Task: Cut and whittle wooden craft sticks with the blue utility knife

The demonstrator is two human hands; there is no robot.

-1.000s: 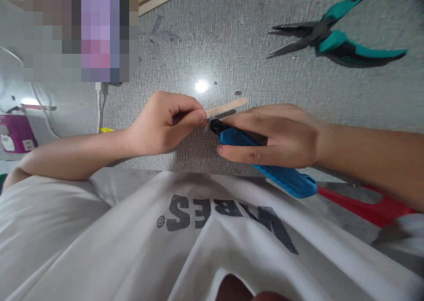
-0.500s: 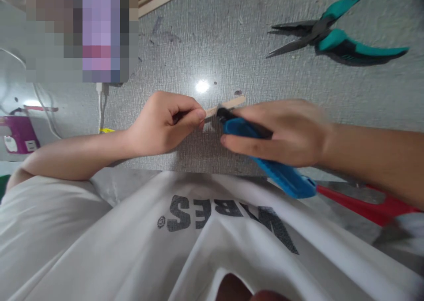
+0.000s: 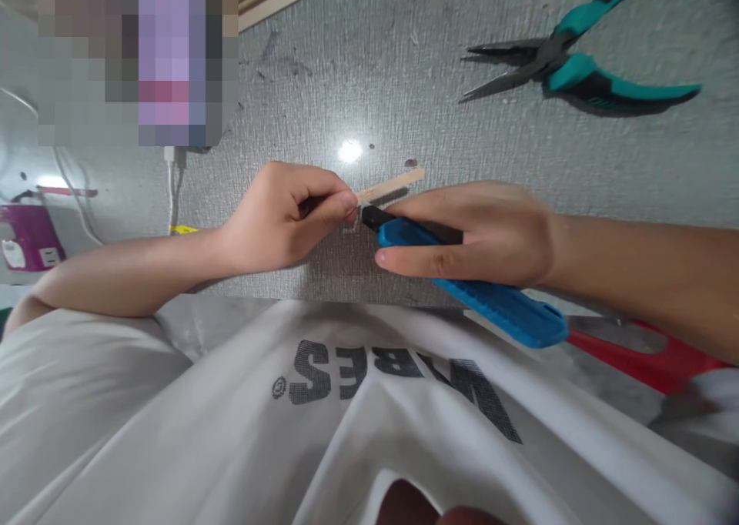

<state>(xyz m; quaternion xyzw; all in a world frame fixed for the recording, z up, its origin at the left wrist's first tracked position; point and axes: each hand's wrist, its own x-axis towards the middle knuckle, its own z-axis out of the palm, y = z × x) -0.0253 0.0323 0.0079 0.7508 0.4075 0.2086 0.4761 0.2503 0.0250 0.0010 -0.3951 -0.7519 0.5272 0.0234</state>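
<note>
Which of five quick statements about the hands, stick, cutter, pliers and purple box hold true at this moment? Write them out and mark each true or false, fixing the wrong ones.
1. The left hand pinches the stick. True.
2. The pliers lie on the table with their jaws apart. True.
3. The right hand holds the pliers. False: it holds the cutter.
4. The cutter's body is red. False: it is blue, with a black front end.
5. The purple box is on the person's right. False: it is on the left.
</note>
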